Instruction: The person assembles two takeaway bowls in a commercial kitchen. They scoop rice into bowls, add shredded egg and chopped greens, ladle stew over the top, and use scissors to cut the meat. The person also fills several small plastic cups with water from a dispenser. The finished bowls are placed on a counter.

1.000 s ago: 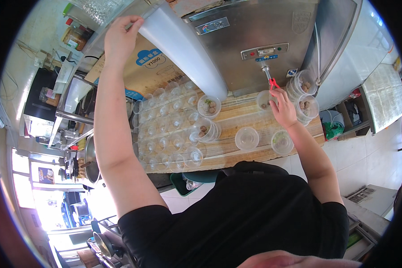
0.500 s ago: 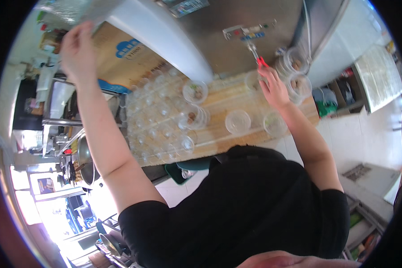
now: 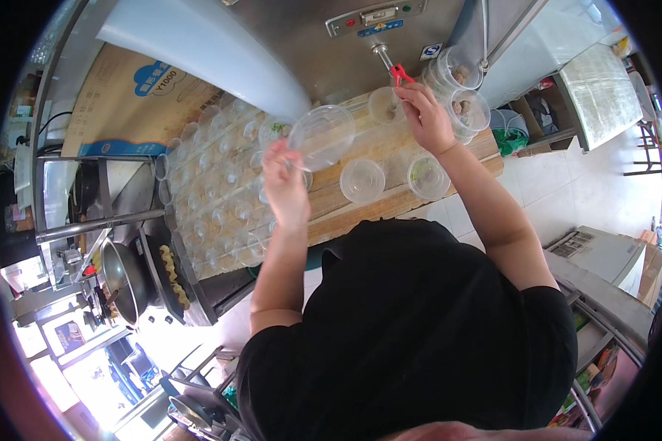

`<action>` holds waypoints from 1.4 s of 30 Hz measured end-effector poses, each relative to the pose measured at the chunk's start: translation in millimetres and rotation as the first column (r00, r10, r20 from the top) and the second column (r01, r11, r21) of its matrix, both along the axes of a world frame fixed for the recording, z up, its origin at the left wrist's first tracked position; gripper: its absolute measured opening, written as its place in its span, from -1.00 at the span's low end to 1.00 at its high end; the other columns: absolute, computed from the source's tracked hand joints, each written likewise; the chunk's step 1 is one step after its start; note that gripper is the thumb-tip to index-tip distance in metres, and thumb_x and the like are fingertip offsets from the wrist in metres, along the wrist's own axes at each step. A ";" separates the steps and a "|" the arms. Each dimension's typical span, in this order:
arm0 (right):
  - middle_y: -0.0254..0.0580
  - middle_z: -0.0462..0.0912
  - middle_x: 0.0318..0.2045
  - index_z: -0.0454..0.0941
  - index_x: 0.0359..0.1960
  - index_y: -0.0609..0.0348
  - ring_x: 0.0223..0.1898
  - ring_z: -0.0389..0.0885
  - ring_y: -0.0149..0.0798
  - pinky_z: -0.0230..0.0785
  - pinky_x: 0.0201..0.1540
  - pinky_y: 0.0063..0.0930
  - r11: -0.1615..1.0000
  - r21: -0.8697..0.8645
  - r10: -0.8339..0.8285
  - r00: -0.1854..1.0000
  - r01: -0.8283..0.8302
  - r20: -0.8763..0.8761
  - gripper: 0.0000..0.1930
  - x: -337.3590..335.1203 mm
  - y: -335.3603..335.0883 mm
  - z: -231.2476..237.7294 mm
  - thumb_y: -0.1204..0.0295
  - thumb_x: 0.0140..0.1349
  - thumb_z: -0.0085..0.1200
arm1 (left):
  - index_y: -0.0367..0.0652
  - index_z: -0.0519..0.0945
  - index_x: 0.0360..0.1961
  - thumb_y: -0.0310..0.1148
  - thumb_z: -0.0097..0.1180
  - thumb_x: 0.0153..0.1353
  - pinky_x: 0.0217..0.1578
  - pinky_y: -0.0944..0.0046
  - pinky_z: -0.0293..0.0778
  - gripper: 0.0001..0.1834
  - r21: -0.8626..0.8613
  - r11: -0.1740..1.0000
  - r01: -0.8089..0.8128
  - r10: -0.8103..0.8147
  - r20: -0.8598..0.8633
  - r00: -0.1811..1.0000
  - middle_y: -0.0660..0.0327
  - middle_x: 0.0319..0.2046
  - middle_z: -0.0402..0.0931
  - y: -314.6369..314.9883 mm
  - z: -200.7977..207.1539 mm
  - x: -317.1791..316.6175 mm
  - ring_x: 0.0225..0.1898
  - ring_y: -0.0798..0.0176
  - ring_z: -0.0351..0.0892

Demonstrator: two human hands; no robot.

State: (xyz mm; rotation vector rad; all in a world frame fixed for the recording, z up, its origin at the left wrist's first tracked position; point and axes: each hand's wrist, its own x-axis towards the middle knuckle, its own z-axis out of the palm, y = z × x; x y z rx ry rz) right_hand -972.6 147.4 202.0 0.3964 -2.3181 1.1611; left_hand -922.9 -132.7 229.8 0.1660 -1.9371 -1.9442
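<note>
My left hand (image 3: 285, 180) is raised over the wooden worktop (image 3: 331, 224), its fingers pinching the edge of a clear round plastic lid (image 3: 322, 136). My right hand (image 3: 428, 117) grips the red-handled tap (image 3: 399, 74) on the steel machine (image 3: 301, 48). Under that tap stands a clear plastic bowl (image 3: 385, 105), partly hidden by the hand. A clear bowl (image 3: 362, 181) and another bowl with some green in it (image 3: 428, 176) sit nearer me. Beyond the lid, a bowl with chopped greens (image 3: 276, 128) is partly covered by it.
Many small clear cups (image 3: 221, 191) crowd the worktop's left side. Stacked bowls with brown lumps (image 3: 469, 110) stand at the right beside the machine. A cardboard box (image 3: 132, 103) and a white roll-like shape (image 3: 206, 51) lie at the far left. A metal wok (image 3: 121, 283) sits left.
My left hand has come from the far upper left to above the worktop, now with the lid in it. My right hand stays at the red tap handle. The view has shifted.
</note>
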 end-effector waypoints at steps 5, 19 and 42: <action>-0.22 0.59 -0.07 0.59 -0.04 0.04 -0.20 0.64 -0.07 0.53 -0.27 -0.31 1.000 0.017 -0.010 1.000 0.011 -0.010 -0.73 -3.9 1.3 -6.1 0.57 0.23 0.09 | -0.20 0.56 -0.09 -0.56 0.12 0.27 -0.09 0.30 0.47 -0.81 0.397 0.887 0.235 -0.365 0.294 0.883 0.18 -0.12 0.57 3.6 -74.4 28.9 -0.09 0.32 0.54; -0.18 0.61 -0.25 0.62 -0.19 0.10 -0.28 0.65 -0.17 0.49 -0.31 -0.40 0.989 -0.119 -0.084 0.996 0.086 0.021 -0.88 -54.7 -5.2 36.4 0.55 0.25 0.15 | -0.21 0.40 0.10 -0.56 0.14 0.27 -0.29 0.36 0.48 -0.61 0.315 0.945 0.088 -0.234 0.461 0.856 0.19 -0.26 0.59 16.5 -95.9 25.1 -0.29 0.34 0.57; -0.41 0.51 -0.47 0.47 -0.07 0.18 -0.53 0.43 -0.53 0.26 -0.53 -0.62 0.271 -0.478 0.021 0.491 0.836 0.871 -0.71 -35.8 -17.6 -171.5 0.32 0.28 0.19 | -0.15 0.67 -0.01 -0.34 0.25 0.18 -0.20 0.27 0.53 -0.66 -0.520 0.710 0.475 -0.231 0.466 0.854 0.09 -0.24 0.66 109.8 -168.3 -158.3 -0.29 0.26 0.64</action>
